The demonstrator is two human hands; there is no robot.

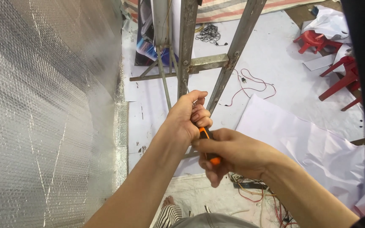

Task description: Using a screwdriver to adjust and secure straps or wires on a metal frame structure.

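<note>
Two hands clamp an orange-and-black-handled screwdriver (208,145): left hand (186,116) at eleven o'clock, right hand (229,154) gripping the stiff, likely grippy handle.

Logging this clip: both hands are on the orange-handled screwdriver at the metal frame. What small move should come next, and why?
Probably a turn of the screwdriver with the right hand, since the left hand already steadies its shaft, whose tip points at the frame.

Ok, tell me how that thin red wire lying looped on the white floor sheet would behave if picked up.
The thin red wire lies in loose curves, so it is probably floppy and would droop. It looks very slender, so likely light. Its loops might snag or tangle when lifted.
</note>
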